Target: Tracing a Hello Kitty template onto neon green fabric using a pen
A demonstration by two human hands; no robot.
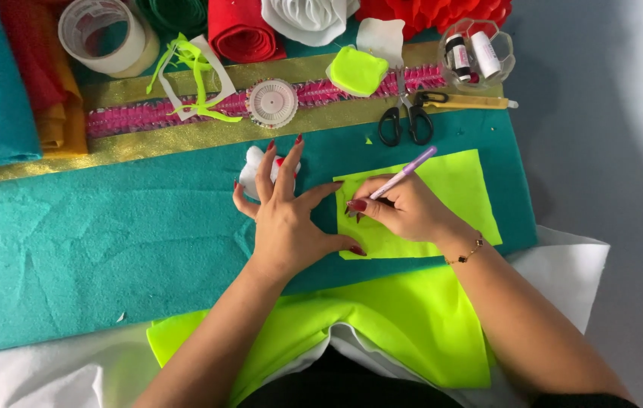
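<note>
Item: marking of a felt piece, seen from the head camera.

Right hand [400, 208]: clenched in a writing grip around a lilac pen [404, 172], whose tip was set down on the neon-yellow felt sheet [450, 196] just below the fingers.

Left hand [287, 211]: released, fingers spread and pressed flat; the thumb and forefinger were laid on the left edge of the sheet, just beside the pen grip. A small white and red object [252, 165] was partly hidden under the fingertips; its kind could not be told.

Support: teal felt [110, 242] was spread over the worktop beneath the sheet.

Beyond the grip: black-handled scissors [404, 121], a round pin wheel [272, 103], a pink trim on gold ribbon [132, 115], a tape roll [106, 34], a clear dish of thread spools [476, 53].

Nearer than the grip: a larger piece of neon-yellow felt [412, 325] over white fabric [563, 272].

Handling note, as a judgement: the line would be drawn best with the sheet held taut by the flat hand close to the tip, and with light pressure, since felt drags and puckers.
</note>
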